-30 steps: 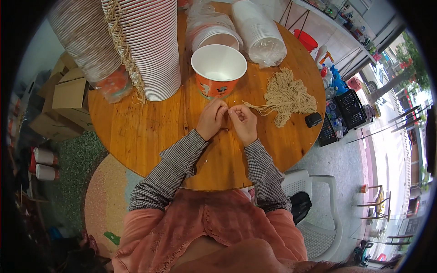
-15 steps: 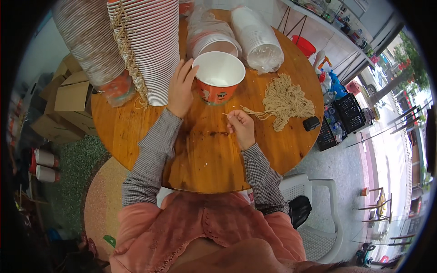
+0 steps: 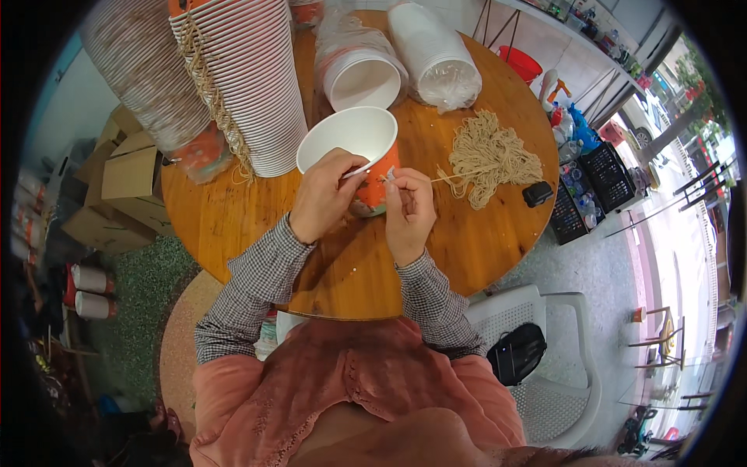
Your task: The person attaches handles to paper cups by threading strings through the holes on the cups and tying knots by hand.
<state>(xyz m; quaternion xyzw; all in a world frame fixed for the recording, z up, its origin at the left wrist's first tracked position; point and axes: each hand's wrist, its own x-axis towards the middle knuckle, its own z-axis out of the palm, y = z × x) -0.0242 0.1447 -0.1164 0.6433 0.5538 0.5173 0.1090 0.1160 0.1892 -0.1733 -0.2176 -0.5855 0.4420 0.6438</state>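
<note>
In the head view, your left hand [image 3: 323, 196] grasps the near rim of the white-lined orange bucket [image 3: 350, 134], which tilts on the round wooden table [image 3: 467, 249] in front of you; your hands hide part of its base. Your right hand [image 3: 411, 214] is pinched at the bucket's orange side, thumb and fingertips closed on a small pale bit [image 3: 391, 176] too tiny to identify. To the right lies a bundle of tan string [image 3: 494, 162], one tail reaching near your right hand; a small black case [image 3: 537, 194] sits beside the bundle. A tall bucket stack [image 3: 253, 86], strung along its side, rises on your left, and two bagged stacks lie behind.
</note>
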